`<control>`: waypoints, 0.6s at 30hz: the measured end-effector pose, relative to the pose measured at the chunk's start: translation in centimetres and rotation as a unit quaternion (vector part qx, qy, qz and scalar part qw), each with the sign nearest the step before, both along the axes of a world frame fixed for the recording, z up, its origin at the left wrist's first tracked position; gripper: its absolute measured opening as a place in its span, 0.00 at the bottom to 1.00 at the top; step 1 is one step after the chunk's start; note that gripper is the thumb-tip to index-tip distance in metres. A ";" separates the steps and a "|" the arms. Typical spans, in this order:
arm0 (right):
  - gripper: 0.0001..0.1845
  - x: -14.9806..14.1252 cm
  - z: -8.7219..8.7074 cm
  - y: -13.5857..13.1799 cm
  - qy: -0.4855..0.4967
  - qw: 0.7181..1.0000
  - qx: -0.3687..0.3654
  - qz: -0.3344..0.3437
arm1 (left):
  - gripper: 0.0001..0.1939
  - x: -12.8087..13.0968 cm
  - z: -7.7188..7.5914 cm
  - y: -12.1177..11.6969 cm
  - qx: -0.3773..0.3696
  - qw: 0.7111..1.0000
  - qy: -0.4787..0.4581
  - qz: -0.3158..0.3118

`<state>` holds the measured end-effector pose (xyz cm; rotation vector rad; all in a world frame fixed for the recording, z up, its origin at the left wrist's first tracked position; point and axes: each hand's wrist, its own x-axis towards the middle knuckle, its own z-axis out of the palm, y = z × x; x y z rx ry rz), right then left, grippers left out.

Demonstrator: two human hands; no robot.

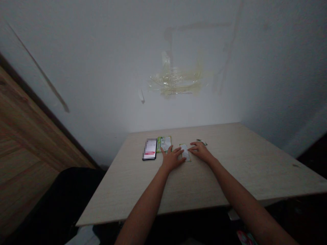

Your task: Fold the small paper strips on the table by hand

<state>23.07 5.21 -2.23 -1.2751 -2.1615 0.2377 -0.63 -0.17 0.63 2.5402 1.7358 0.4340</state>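
Note:
A small printed packet (pixel 185 153), whitish with green and yellow edges, lies on the table between my hands. My left hand (pixel 171 159) is spread out flat, its fingertips reaching over the packet's left side and up toward a larger green-and-white printed packet (pixel 165 143). From the other side, my right hand (pixel 200 151) has its fingers stretched toward the small packet's right edge. I cannot tell whether they press on it. Just behind my right hand is a small green-and-white piece (pixel 203 142), partly covered by it. Neither hand shows anything gripped.
A phone (pixel 150 149) with a lit screen lies left of the larger packet. The pale wooden table (pixel 127 190) meets a grey wall (pixel 102 68) with peeling clear tape (pixel 176 83). A wooden panel (pixel 25 126) and something dark stand at the left.

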 end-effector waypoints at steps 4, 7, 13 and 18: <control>0.11 -0.4 0.2 0.0 -0.014 1.000 0.009 -0.017 | 0.27 0.0 0.2 -0.1 -0.008 1.000 -0.002 0.001; 0.12 -0.9 0.5 -0.1 -0.023 0.999 0.011 -0.035 | 0.26 0.0 0.3 -0.1 -0.008 1.000 -0.004 -0.004; 0.14 -1.8 1.4 -0.4 -0.065 0.995 0.003 -0.070 | 0.27 -0.1 0.1 0.0 -0.003 1.000 -0.003 -0.011; 0.14 -2.4 1.9 -0.7 -0.091 0.991 0.004 -0.096 | 0.26 0.0 0.0 0.1 0.003 1.000 0.000 -0.006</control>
